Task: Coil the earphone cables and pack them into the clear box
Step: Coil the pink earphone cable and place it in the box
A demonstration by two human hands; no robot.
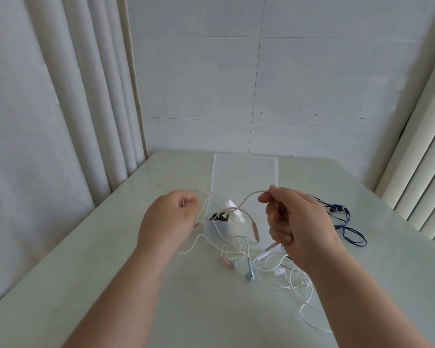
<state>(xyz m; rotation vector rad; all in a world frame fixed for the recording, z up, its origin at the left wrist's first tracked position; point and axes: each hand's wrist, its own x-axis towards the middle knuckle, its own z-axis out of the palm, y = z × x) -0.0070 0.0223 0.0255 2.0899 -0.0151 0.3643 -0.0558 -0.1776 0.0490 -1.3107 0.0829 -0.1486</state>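
Box at frame centre on the worktop, lid flat behind it. Tangled earphone cables before the box, toward lower right. Separate earphone set at right, well apart.

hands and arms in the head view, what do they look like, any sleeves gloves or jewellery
Both are bare. The left hand and right hand have no gloves and no visible rings, and neither wrist shows a watch or band. Both forearms are uncovered down to the bottom edge of the frame, with no sleeve in view.
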